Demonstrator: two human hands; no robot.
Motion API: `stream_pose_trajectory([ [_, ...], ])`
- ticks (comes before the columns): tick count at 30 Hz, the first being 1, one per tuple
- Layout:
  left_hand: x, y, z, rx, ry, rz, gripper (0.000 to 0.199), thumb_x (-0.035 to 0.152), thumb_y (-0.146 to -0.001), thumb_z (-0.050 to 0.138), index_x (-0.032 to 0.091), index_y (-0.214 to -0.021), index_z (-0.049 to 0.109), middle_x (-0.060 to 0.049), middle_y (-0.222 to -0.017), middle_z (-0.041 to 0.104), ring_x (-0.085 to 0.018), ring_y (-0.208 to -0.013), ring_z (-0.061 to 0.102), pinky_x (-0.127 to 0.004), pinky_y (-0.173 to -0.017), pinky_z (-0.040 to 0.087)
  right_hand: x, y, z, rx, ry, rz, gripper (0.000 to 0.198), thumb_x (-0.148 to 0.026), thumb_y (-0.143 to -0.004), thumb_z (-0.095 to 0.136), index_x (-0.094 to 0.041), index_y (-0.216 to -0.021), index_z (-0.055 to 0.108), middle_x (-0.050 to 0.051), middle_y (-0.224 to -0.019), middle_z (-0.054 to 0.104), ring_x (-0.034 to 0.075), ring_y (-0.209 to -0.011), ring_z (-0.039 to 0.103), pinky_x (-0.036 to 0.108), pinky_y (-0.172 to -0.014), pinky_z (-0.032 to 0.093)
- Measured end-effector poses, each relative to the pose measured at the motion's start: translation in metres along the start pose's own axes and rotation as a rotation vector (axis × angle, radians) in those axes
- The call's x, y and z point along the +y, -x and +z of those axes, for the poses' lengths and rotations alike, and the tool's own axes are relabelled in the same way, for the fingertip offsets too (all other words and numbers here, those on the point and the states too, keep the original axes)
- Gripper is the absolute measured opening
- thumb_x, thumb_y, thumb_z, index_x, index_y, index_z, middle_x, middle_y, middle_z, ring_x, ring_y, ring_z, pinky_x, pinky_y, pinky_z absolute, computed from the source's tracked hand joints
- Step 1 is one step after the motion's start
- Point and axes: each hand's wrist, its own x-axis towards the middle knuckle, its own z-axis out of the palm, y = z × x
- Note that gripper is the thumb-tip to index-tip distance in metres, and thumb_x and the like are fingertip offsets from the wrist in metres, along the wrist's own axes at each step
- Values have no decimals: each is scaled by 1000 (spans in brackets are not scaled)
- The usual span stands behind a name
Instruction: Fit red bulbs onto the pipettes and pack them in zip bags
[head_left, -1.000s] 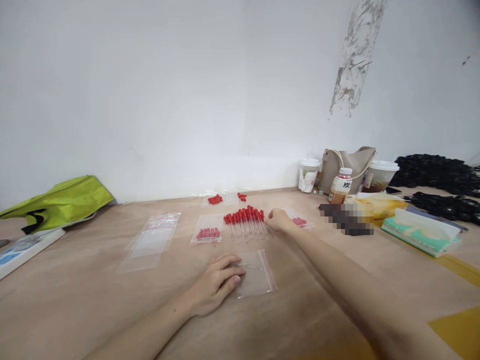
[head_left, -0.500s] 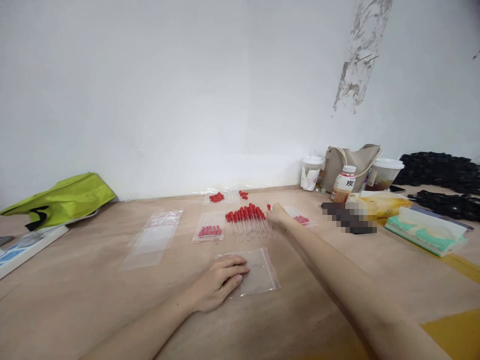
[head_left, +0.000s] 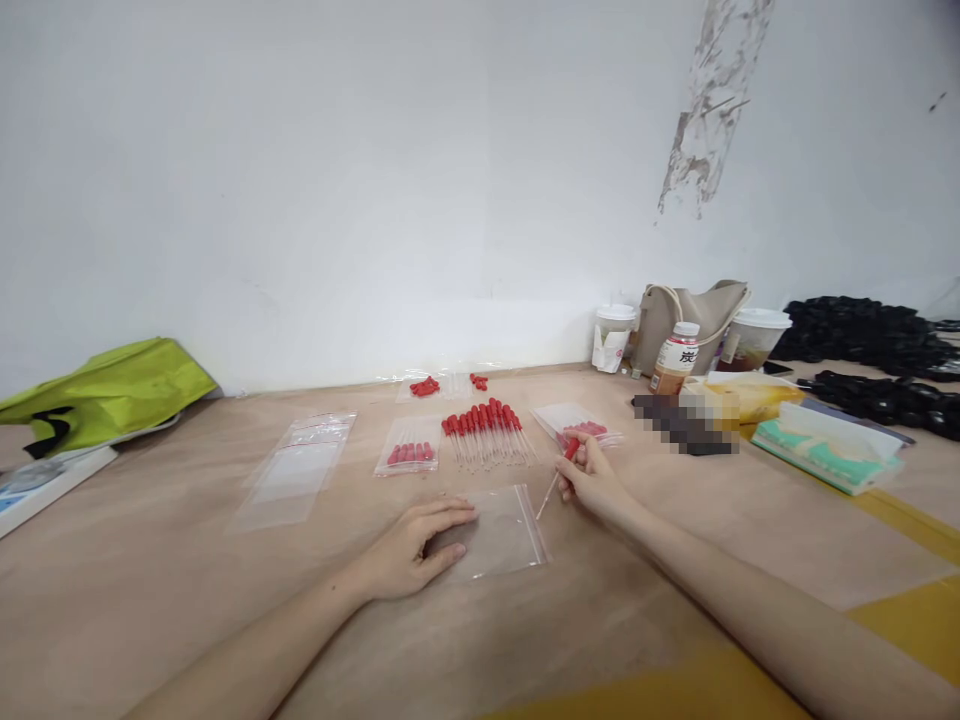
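My left hand (head_left: 416, 548) lies palm down over the left part of a clear zip bag (head_left: 499, 530), thumb apart from the fingers. The bag is flat, its zip edge to the right. Beside that edge, my right hand (head_left: 589, 478) pinches a dropper (head_left: 571, 449) by its red bulb. The dropper's thin clear tube slants down and left to near the bag's zip edge. Behind the bag lies a row of droppers (head_left: 487, 425) with red bulbs pointing away. Filled bags of droppers lie on both sides, a left bag (head_left: 409, 453) and a right bag (head_left: 574, 424).
Flat clear bags (head_left: 300, 465) lie at left. Loose red bulbs (head_left: 425, 387) sit near the wall. A green bag (head_left: 124, 390) and a white power strip (head_left: 56, 487) are far left. At right stand a bottle (head_left: 675, 362), lidded cups (head_left: 613, 338) and a tissue pack (head_left: 825, 448).
My right hand has come back from the row of droppers toward me, bringing one dropper beside the zip bag. My left hand stays on the bag, its thumb and fingers a little wider apart.
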Motion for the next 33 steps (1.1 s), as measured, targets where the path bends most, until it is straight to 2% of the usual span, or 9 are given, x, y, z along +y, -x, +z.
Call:
stream_pose_trajectory([
  [4,0,0,1,-4,-11,-11,36,28,-84,45,25,-119,48,-5,-121,50,-20,-113,43,-39,-95,35,-2,3,1,-67,-10,-7,46,-31,-69,51,-23,-108,28,-9,-62,40,7,-43,45,19,-37,39],
  [9,0,0,1,-1,-7,-22,36,28,-83,46,25,-119,48,-4,-121,51,-19,-113,44,-38,-95,35,-3,3,-4,-53,-9,-37,43,-30,-72,49,-23,-108,28,-9,-62,39,5,-39,38,17,-34,32],
  [14,0,-1,2,10,10,-23,35,28,-83,47,25,-118,50,-4,-120,52,-20,-113,44,-39,-95,35,1,4,-5,-78,-40,-26,45,-32,-70,52,-23,-108,29,-8,-62,41,7,-44,44,19,-38,38],
  [19,-1,-1,2,13,12,-23,35,28,-83,47,26,-118,49,-3,-120,52,-19,-113,44,-38,-96,35,0,4,-4,0,-113,-30,46,-33,-69,55,-23,-107,31,-8,-59,43,8,-44,47,20,-40,40],
  [23,0,-1,1,1,-5,-33,36,31,-84,46,26,-119,48,-4,-121,52,-20,-114,43,-39,-96,35,-2,9,-2,-17,-219,92,37,-26,-70,56,-23,-99,33,-6,-60,49,10,-49,53,25,-48,47],
  [28,2,-2,2,-17,-13,-59,39,35,-83,47,26,-121,45,-3,-123,49,-19,-115,42,-38,-96,34,-9,15,-7,-164,-319,313,13,-22,-74,53,-20,-80,41,0,-68,57,11,-58,59,29,-62,50],
  [30,2,-2,2,-8,-12,-68,40,36,-83,47,26,-122,44,-4,-123,49,-19,-115,41,-38,-96,33,-12,14,-15,-283,-258,351,14,-23,-71,58,-18,-74,45,2,-71,59,10,-59,58,26,-63,49],
  [33,1,-2,3,-7,-7,-68,41,37,-83,47,25,-122,44,-4,-123,49,-20,-115,41,-38,-96,33,-18,11,-28,-515,-43,308,20,-28,-65,65,-15,-74,52,0,-67,58,7,-54,53,20,-53,43],
])
